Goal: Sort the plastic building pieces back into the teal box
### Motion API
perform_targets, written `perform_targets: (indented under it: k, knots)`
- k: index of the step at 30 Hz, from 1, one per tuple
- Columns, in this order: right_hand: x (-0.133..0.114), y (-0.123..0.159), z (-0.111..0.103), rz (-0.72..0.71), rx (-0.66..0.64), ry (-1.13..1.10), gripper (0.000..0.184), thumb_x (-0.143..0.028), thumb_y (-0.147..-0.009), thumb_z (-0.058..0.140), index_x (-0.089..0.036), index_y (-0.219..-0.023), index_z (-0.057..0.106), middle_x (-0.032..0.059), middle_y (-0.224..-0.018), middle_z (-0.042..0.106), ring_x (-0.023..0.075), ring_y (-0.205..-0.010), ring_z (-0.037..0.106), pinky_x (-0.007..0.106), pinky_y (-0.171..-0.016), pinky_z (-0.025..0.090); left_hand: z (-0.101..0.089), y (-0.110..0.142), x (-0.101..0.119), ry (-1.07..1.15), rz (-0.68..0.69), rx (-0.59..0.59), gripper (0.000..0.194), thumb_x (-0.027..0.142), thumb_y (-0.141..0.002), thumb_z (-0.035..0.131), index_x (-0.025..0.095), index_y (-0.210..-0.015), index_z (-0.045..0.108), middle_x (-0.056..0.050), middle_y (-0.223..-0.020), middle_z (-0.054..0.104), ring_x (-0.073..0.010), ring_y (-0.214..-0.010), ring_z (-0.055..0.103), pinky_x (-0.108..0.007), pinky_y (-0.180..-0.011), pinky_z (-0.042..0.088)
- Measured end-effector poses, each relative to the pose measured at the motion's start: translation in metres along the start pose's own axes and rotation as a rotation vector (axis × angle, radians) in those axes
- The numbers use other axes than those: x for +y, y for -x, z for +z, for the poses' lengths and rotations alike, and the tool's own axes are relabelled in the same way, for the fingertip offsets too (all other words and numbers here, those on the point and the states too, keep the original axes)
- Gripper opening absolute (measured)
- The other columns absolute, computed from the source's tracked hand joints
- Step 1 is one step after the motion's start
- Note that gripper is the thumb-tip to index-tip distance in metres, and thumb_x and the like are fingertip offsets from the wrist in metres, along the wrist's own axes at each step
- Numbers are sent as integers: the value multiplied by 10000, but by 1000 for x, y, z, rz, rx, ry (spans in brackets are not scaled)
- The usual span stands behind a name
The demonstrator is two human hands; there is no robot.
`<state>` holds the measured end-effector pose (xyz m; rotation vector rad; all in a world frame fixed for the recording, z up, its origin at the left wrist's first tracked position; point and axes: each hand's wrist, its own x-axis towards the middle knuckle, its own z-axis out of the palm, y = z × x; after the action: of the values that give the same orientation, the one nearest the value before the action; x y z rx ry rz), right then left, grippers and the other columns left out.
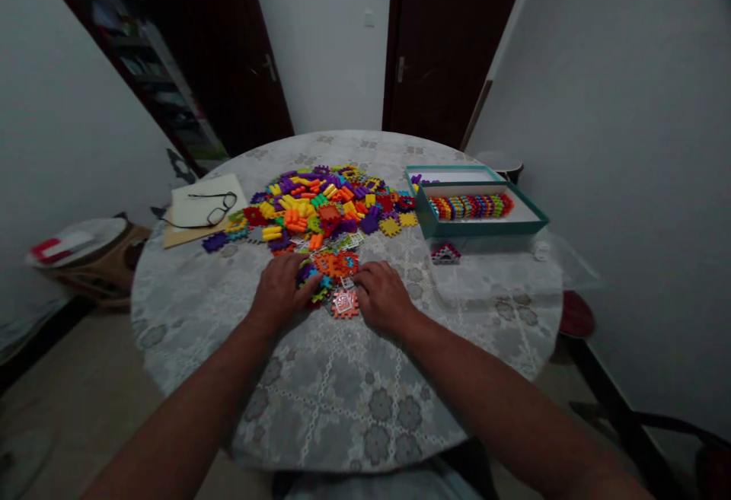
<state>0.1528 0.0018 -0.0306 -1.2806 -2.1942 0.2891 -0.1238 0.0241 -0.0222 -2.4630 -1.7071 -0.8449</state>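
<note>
My left hand (281,288) rests on the table with fingers curled and thumb apart, closed round a small cluster of blue, purple and green toothed plastic building pieces (323,287). Opposite it, my right hand (384,296) has its fingers bent inward against the same group; what lies under its fingertips is hidden. Between the hands are orange toothed pieces (336,262) and a small white frame piece (347,282) close to the right fingertips. Nearer to me lies a salmon square piece (344,303) with a white pattern on top.
Beyond my hands spreads a large mixed pile of building pieces (320,203). Glasses (215,214) lie on papers (197,192) at the left. On the right stand a teal box (457,227) with a row of coloured pieces, a pink-and-grey triangular piece (446,254) and a clear plastic lid (491,279).
</note>
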Motion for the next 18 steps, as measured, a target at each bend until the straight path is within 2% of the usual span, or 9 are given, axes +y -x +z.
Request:
perform_targets:
  k: [4,9,12,15,18]
  knots:
    - [0,1,-4,-31,8,-40,233,-139,-968,634,-188,-1127,797,128,-1204,739,294,-1162,611,452,-1062,492,-2,0,2,32,-3,-21,419,534,-1082,548,208,-1302,689,-164,-1254,758,-351,-1210,678,-532,-1093,531]
    - [0,6,-10,-77,-5,-68,191,-258,-989,685,-192,-1136,788,130,-1206,745,310,-1180,617,476,-1077,489,-3,0,3,47,-1,-28,403,498,-1120,482,201,-1275,705,-160,-1235,767,-345,-1199,682,-536,-1103,527]
    - [1,8,-10,-105,-2,-86,208,-223,-977,670,-193,-1148,784,128,-1228,750,312,-1194,626,480,-1082,493,-4,0,2,68,4,-29,422,507,-1124,476,190,-1269,712,-164,-1216,769,-349,-1185,686,-541,-1095,530]
    - [5,7,-8,-96,30,-114,187,-153,-957,623,-194,-1067,768,121,-1142,747,296,-1128,647,464,-1047,521,-6,2,2,100,21,-22,447,537,-1105,519,194,-1327,699,-166,-1258,763,-355,-1211,687,-546,-1099,531]
    - [9,5,-6,-57,136,-87,214,-121,-959,578,-187,-1072,748,136,-1111,720,295,-1109,644,465,-1044,541,-9,3,5,121,75,-48,558,617,-1046,619,208,-1424,660,-173,-1349,736,-370,-1276,672,-559,-1115,527]
